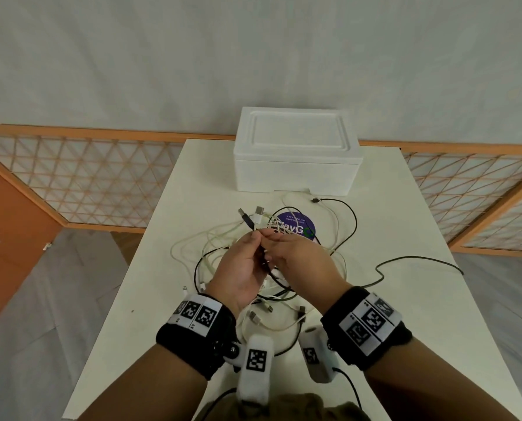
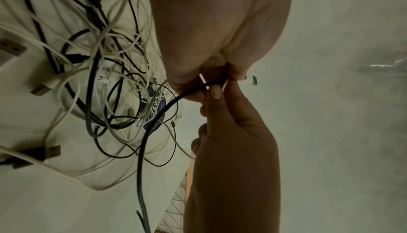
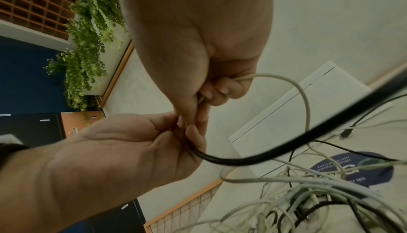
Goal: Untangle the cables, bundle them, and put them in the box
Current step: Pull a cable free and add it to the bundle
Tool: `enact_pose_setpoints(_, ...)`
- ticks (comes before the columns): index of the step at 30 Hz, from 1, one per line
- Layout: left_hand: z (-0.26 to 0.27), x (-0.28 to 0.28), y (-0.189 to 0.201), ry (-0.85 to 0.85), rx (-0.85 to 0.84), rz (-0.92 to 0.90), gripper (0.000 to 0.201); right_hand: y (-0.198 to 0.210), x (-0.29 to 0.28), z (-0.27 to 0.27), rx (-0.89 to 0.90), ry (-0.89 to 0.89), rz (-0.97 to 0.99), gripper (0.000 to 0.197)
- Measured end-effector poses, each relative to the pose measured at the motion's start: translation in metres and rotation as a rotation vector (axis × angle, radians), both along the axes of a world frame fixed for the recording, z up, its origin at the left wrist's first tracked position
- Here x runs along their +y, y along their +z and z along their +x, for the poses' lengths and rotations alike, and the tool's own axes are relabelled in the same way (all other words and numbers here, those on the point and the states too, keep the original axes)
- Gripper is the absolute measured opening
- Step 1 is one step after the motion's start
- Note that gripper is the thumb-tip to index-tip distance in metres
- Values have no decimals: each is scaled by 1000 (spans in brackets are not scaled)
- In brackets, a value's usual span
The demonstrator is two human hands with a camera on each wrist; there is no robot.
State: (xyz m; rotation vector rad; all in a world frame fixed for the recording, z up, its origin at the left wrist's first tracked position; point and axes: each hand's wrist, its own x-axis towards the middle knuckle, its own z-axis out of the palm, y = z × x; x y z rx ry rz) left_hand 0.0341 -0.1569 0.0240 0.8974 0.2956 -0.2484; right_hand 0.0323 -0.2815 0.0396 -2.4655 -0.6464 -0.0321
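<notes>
A tangle of white and black cables lies on the white table, in front of a white foam box whose lid is on. Both hands are raised over the tangle with their fingertips together. My left hand pinches a black cable just below its USB plug. My right hand curls its fingers round a white cable, whose plug sticks up beside the black one. In the left wrist view the black cable hangs down from the pinch toward the tangle.
A round purple sticker lies on the table under the cables, near the box. One dark cable trails out toward the table's right edge. A wood-framed lattice screen stands behind the table. Loose plugs lie near my wrists.
</notes>
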Motion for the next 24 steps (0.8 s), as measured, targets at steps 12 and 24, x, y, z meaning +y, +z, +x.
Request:
enact_pose_setpoints(12, 22, 93, -25, 494, 148, -152, 36, 2, -81, 18, 138, -138, -148, 22)
enact_pose_setpoints(24, 21, 15, 23, -250, -193, 615, 9, 45, -34, 40, -144, -101, 256, 8)
